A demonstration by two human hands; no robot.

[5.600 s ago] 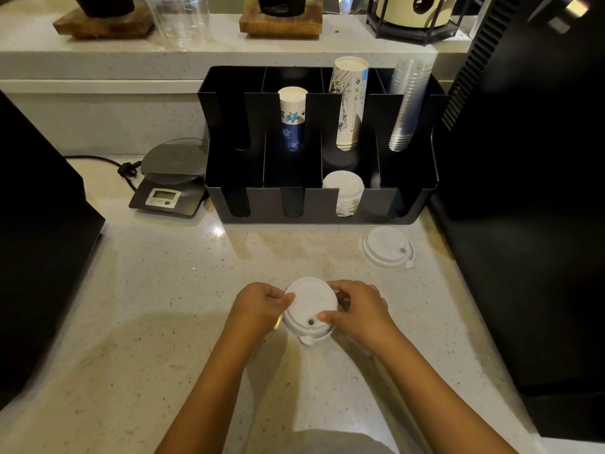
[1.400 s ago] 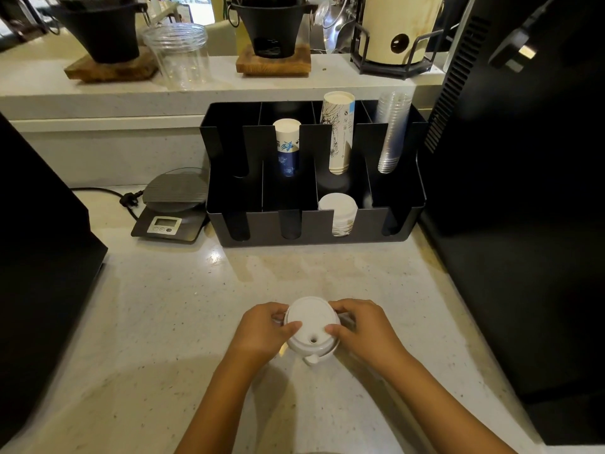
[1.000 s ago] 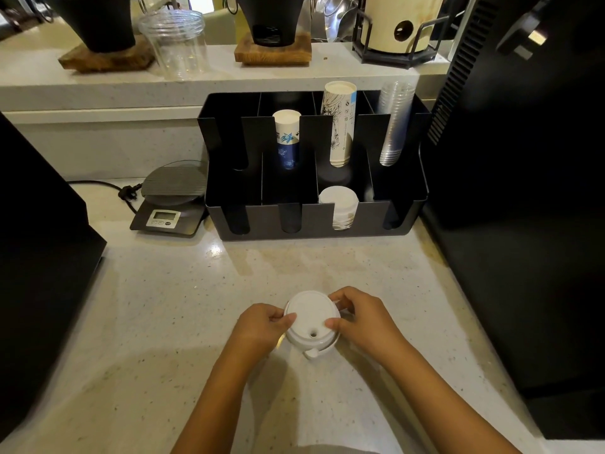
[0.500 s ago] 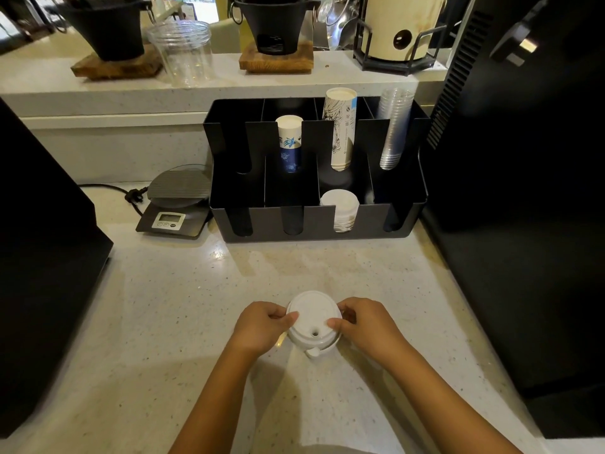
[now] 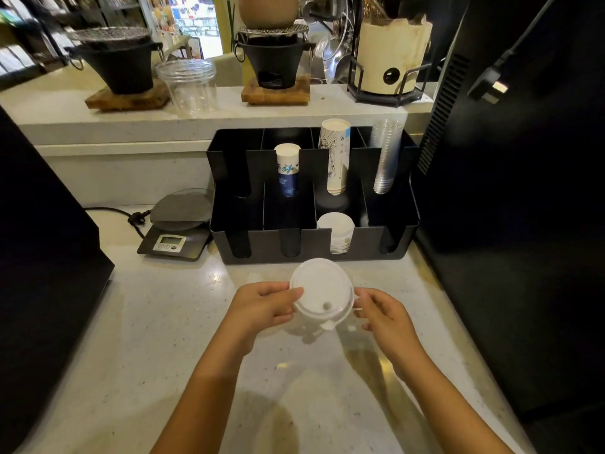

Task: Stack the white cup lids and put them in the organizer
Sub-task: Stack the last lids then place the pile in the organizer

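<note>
A stack of white cup lids (image 5: 319, 291) is lifted off the counter and tilted toward me, just in front of the black organizer (image 5: 314, 250). My left hand (image 5: 262, 306) grips the stack's left side. My right hand (image 5: 381, 311) is at its right rim, fingertips touching or nearly so. Another stack of white lids (image 5: 337, 232) lies in the organizer's front row, third slot from the left. The other front slots look empty.
The organizer's back row holds a blue-patterned paper cup stack (image 5: 287, 168), a taller white paper cup stack (image 5: 334, 155) and clear plastic cups (image 5: 386, 155). A digital scale (image 5: 178, 229) sits to its left. Black appliances flank the counter on both sides (image 5: 510, 191).
The lid stack has risen from the counter and moved forward toward the organizer, tilting up. My right hand's hold on it looks looser. The single lid seen earlier on the counter is gone.
</note>
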